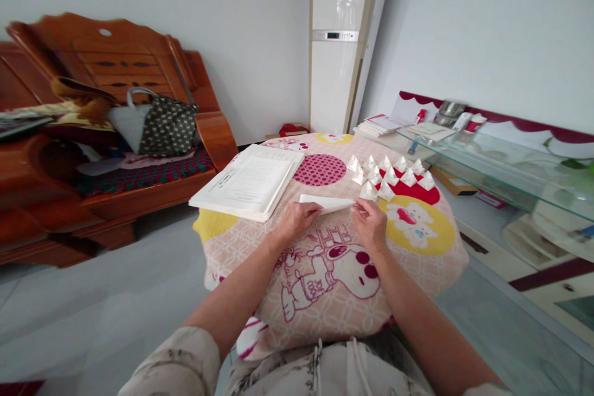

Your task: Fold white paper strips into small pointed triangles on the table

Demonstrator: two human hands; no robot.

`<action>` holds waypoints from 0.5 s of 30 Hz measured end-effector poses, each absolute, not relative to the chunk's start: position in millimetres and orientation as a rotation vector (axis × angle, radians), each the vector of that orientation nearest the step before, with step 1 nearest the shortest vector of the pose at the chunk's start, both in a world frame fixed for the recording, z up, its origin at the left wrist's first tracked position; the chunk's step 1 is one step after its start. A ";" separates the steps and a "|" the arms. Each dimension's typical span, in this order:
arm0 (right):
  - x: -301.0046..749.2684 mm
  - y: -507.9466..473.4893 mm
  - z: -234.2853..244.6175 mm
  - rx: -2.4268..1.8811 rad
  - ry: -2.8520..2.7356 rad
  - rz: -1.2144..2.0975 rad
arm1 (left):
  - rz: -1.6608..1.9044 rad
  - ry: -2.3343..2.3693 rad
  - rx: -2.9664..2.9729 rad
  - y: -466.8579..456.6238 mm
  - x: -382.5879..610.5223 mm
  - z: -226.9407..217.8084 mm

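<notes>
A narrow folded strip of white paper (331,203) lies across the space between my hands, just above or on the patterned tablecloth (260,253). My left hand (299,221) pinches its left end. At its right end, the fingers of my right hand (370,223) are closed on the paper. To the left and a little farther off is a thick stack of printed sheets (253,182). Several folded white paper pieces with pointed tops (387,176) stand grouped beyond my right hand.
A carved wooden sofa (120,62) with a dotted bag (169,127) on it stands at the left. On the right is a glass-topped cabinet (510,161), close to the table, with papers (378,125) at its near end. A tall white air conditioner (334,80) fills the corner.
</notes>
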State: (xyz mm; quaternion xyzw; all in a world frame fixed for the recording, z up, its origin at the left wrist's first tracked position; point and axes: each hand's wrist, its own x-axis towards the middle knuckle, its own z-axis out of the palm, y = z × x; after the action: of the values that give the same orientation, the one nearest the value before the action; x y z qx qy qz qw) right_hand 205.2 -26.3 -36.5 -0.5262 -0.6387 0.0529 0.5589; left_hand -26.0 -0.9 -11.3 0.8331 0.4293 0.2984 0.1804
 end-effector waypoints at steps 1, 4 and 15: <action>205.2 -27.1 -35.4 -1.246 -1.505 0.125 | 0.829 1.197 2.367 -1.3 -25.7 -11.6; 202.7 -31.1 -29.9 -1.243 -1.555 0.100 | 0.797 1.187 2.436 -2.6 -24.5 -12.4; 174.9 -42.7 -30.7 -1.306 -1.947 -0.203 | 0.656 1.189 2.780 -7.1 -8.6 -14.0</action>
State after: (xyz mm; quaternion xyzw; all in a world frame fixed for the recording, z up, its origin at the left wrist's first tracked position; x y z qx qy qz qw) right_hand 174.9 -42.7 -30.7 -0.5125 -0.7638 -0.0798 0.3841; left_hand -8.6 -7.1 -14.0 0.8983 0.3841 0.2121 0.0240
